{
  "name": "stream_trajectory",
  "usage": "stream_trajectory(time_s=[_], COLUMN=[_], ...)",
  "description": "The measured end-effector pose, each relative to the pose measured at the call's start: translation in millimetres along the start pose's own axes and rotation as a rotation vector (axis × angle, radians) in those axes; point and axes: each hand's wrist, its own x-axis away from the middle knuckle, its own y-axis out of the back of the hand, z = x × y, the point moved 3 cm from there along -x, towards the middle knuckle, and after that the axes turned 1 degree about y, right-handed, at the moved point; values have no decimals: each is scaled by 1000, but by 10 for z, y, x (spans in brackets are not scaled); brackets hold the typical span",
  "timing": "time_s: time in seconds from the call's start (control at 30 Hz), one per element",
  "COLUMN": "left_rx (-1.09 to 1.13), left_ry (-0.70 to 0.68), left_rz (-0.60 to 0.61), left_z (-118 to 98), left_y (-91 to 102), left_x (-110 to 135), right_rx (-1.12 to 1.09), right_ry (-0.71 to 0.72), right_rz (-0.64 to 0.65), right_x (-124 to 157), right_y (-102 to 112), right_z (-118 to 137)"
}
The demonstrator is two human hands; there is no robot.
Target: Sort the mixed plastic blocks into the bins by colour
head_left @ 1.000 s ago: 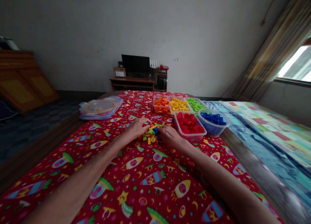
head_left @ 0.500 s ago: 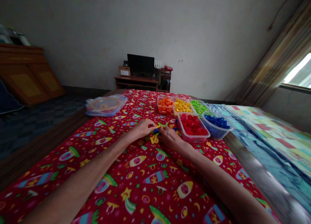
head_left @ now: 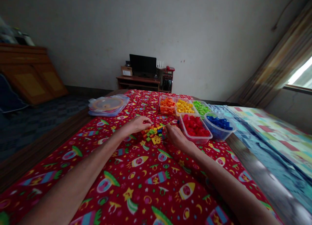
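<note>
A small pile of mixed plastic building pieces [head_left: 152, 132], in yellow, green, orange and blue, lies on the red patterned tablecloth [head_left: 138, 178]. At the pile's left edge is my left hand [head_left: 139, 124], its fingers curled in toward the thumb. My right hand [head_left: 175, 135] sits at the right edge, fingers pressed together and pointing at the pile. What either hand pinches, if anything, is too small or hidden to make out. Just beyond my right hand stands a clear tub of red pieces [head_left: 195, 125].
Further tubs hold orange pieces [head_left: 167, 105], yellow pieces [head_left: 184, 106], green pieces [head_left: 201, 108] and blue pieces [head_left: 219, 123]. Stacked clear lids [head_left: 108, 105] lie at the table's far left. A bed [head_left: 270, 134] adjoins the right side. A monitor [head_left: 143, 65] stands by the wall.
My hands have drawn apart, the left moving left and the right moving right. More of the pile shows between them. The view has shifted slightly.
</note>
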Motion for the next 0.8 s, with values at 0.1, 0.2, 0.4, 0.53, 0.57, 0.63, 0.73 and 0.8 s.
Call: stream_trajectory(time_s=[0.1,0.2,0.4,0.53,0.57,0.63,0.73,0.8], left_rx=[-28,-82,218,280,252,194,189,221], left_ry=[-15,-19,112,139,122,79,33,38], left_rz=[17,-64,-288,-266,-242,-177,-13,104], left_z=[71,135,389,433,413,360,289,265], left_y=[-11,-79,-262,-299,-289,-248,-170,-119], left_x=[-5,-7,24,35,36,42,65,87], right_rx=[-135,-242,114,290,321,381,380,275], right_ry=[-137,-200,-353,-607,-645,-648,-531,-432], right_rz=[-43,-112,-383,-386,-371,-378,-434,-411], right_x=[-74,-136,57,370,426,473,372,226], right_y=[156,516,1456,1669,1681,1698,1674,1557], right_z=[40,-11,-634,-1162,-1243,-1300,-1131,-887])
